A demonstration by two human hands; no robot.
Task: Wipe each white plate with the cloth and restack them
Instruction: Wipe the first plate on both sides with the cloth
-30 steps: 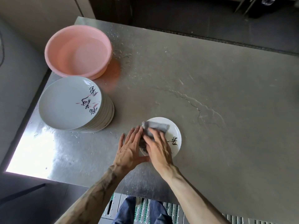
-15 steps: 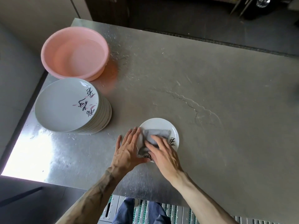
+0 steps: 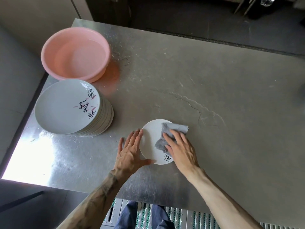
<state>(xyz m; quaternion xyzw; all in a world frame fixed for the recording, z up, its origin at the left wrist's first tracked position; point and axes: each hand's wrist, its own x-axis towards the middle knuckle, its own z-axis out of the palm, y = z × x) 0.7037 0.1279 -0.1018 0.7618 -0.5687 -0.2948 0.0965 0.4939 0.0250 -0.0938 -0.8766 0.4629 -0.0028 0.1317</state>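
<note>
My right hand (image 3: 180,151) lies flat on the grey cloth (image 3: 173,127), fingers straight and spread, pressing it down rather than gripping it. Half a second ago the cloth sat bunched in the middle of the single white plate (image 3: 151,139); now it is over on the plate's right side, with its far end hanging past the rim onto the steel table (image 3: 222,76), and the left half of the plate shows bare. My left hand (image 3: 130,151) is also relaxed and holds nothing. Its fingers have slid off the plate and lie on the table along the left rim, with the thumb against the near rim. The black lettering, earlier on the plate's right side, now shows at the near edge beside my right wrist. The plate sits near the front edge of the table. The stack of plates (image 3: 66,108) and the pink basin (image 3: 76,53) behind it stand where they did, at the left.
</note>
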